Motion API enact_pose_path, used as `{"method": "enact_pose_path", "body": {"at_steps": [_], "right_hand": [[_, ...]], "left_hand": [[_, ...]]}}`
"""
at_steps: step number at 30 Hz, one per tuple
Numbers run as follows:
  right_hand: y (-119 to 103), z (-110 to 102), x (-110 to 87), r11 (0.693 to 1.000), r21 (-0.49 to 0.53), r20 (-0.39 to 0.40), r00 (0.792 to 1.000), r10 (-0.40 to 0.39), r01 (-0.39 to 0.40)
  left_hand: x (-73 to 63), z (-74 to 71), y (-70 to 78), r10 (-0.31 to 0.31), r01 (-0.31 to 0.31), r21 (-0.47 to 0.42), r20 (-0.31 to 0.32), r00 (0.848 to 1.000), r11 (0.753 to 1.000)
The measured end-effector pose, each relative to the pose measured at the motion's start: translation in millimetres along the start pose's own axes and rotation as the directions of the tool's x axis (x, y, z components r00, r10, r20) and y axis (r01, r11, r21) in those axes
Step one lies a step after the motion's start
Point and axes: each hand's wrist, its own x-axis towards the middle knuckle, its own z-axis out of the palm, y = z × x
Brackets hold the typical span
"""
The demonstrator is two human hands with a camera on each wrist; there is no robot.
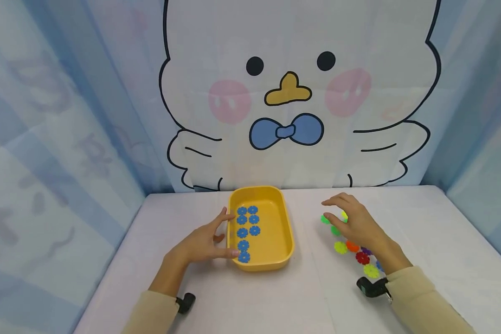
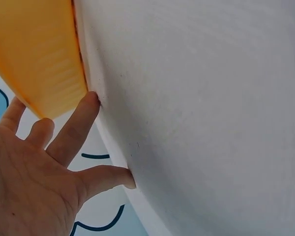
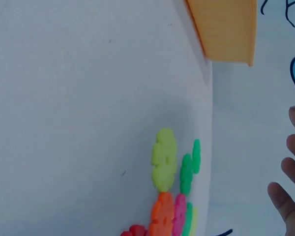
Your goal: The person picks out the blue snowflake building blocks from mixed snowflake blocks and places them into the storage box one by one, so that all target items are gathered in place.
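Note:
A yellow tray (image 1: 272,234) stands on the table, with several blue flower-shaped pieces (image 1: 242,233) lying in two columns along its left side. My left hand (image 1: 200,243) rests at the tray's left edge, fingers spread; in the left wrist view its fingertips are at the tray's outer wall (image 2: 49,64). To the right of the tray, my right hand (image 1: 356,225) hovers over loose flower-shaped pieces, thumb and fingers apart and holding nothing. Among them are a yellow-green piece (image 1: 340,247), an orange piece (image 1: 352,246) and a red piece (image 1: 362,258). My hand and forearm hide part of the group.
A white cloth covers the table (image 1: 309,287). Behind it hangs a curtain (image 1: 288,167) printed with a cartoon bird, and another curtain (image 1: 46,162) borders the left side. Each wrist carries a small black device (image 1: 371,286).

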Motion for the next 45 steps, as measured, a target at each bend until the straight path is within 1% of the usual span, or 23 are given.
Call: {"method": "enact_pose_path", "body": {"at_steps": [4, 10, 13, 15, 19, 27, 29, 34, 36, 38, 41, 45], "right_hand": [[13, 2, -3.9, 0.999, 0.007, 0.019, 0.999, 0.034, -0.034], [29, -1, -7.8, 0.992, -0.007, 0.054, 0.990, 0.128, -0.128], [38, -5, -8.9, 0.983, -0.007, 0.083, 0.980, 0.182, -0.182], [45, -9, -10.6, 0.976, -0.028, 0.111, 0.970, 0.218, -0.216], [57, -18, -13.7, 0.963, -0.075, 0.146, 0.953, 0.267, -0.258], [68, -26, -15.2, 0.947, -0.060, 0.185, 0.929, 0.321, -0.315], [70, -28, -17.7, 0.940, -0.062, 0.185, 0.922, 0.341, -0.335], [74, -32, -22.2, 0.922, -0.076, 0.164, 0.908, 0.386, -0.379], [76, -32, -21.6, 0.919, -0.078, 0.168, 0.904, 0.394, -0.386], [77, -32, -20.0, 0.918, -0.077, 0.182, 0.900, 0.397, -0.389], [80, -29, -18.6, 0.909, -0.081, 0.207, 0.885, 0.417, -0.409], [85, -23, -20.7, 0.883, -0.090, 0.238, 0.851, 0.469, -0.461]], "left_hand": [[-1.1, -2.6, -0.4, -0.006, 0.006, 0.008, -0.003, 1.000, 1.000], [-3.6, -4.3, -1.9, -0.008, 0.008, -0.014, 0.021, 1.000, 1.000], [-4.4, -4.4, -2.3, -0.015, 0.016, -0.023, 0.027, 1.000, 1.000], [-3.8, -3.5, -2.4, -0.009, 0.010, -0.032, 0.029, 1.000, 0.999], [-2.2, -1.0, -0.9, 0.004, -0.003, -0.033, 0.033, 0.999, 0.999], [-3.5, 1.3, -1.4, -0.017, 0.018, -0.038, 0.018, 1.000, 0.999], [-4.0, 2.2, -1.9, -0.016, 0.017, -0.041, 0.025, 1.000, 0.999], [-1.8, 2.2, 0.4, 0.016, -0.015, -0.035, 0.024, 1.000, 0.999], [-1.0, 1.0, 2.0, 0.015, -0.015, -0.029, 0.018, 1.000, 0.999], [-0.9, 0.0, 2.6, 0.003, -0.002, -0.024, 0.012, 1.000, 1.000], [-0.8, -0.5, 1.9, -0.014, 0.014, -0.024, 0.015, 1.000, 1.000], [0.1, -0.1, 0.4, -0.018, 0.018, -0.028, 0.018, 1.000, 0.999]]}}
